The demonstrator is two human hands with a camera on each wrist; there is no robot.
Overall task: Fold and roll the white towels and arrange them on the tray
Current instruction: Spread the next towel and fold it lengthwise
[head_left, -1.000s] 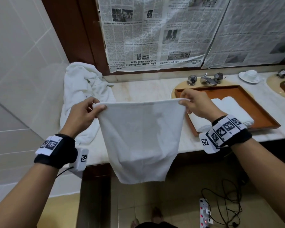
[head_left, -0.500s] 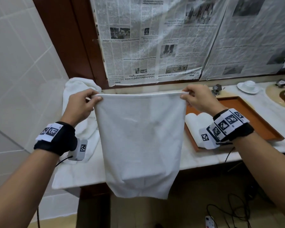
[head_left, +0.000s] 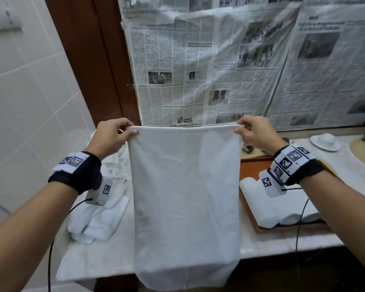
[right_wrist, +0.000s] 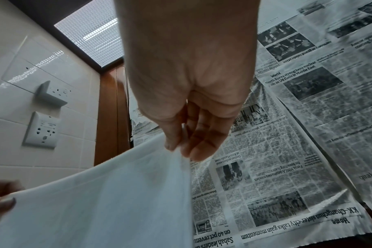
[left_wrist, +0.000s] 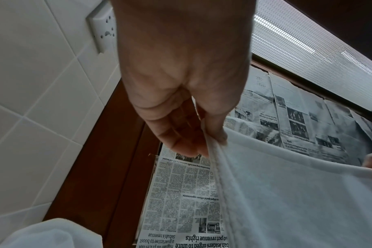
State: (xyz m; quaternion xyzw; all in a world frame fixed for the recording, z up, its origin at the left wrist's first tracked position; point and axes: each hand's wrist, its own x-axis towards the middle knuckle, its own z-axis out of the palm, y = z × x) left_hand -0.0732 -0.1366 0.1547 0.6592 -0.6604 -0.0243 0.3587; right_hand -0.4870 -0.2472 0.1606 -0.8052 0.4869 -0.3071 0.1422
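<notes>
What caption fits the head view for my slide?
Both hands, left hand and right hand, pinch a white towel by its top corners above the counter.

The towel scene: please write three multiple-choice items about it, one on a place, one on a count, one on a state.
1. Where is the tray?
A. right of the held towel
B. left of it
C. on the floor

2. How many hands pinch the held towel?
A. none
B. one
C. two

3. In what state is the held towel?
A. rolled tight
B. hanging flat from its top edge
C. crumpled on the counter

Answers:
1 A, the tray lies on the counter beside the right hand.
2 C, the left hand and the right hand each pinch a top corner.
3 B, it hangs straight down, above the counter's edge.
</notes>
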